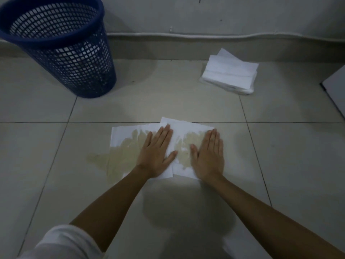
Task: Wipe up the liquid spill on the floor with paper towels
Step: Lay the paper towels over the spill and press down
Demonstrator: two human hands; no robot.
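Two white paper towels [183, 128] lie side by side and overlapping on the tiled floor, over a yellowish liquid spill [95, 157]. Soaked yellow patches show through both sheets. A bare part of the spill sticks out past the left sheet's lower left corner. My left hand [155, 154] rests flat, palm down, on the left sheet. My right hand [209, 156] lies flat, palm down, on the right sheet. Both hands have straight fingers and grip nothing.
A dark blue mesh waste basket [56, 40] stands at the back left by the wall. A stack of clean white paper towels [229, 71] lies at the back right. A pale flat panel edge [336, 88] juts in at the far right. A cable runs along the wall base.
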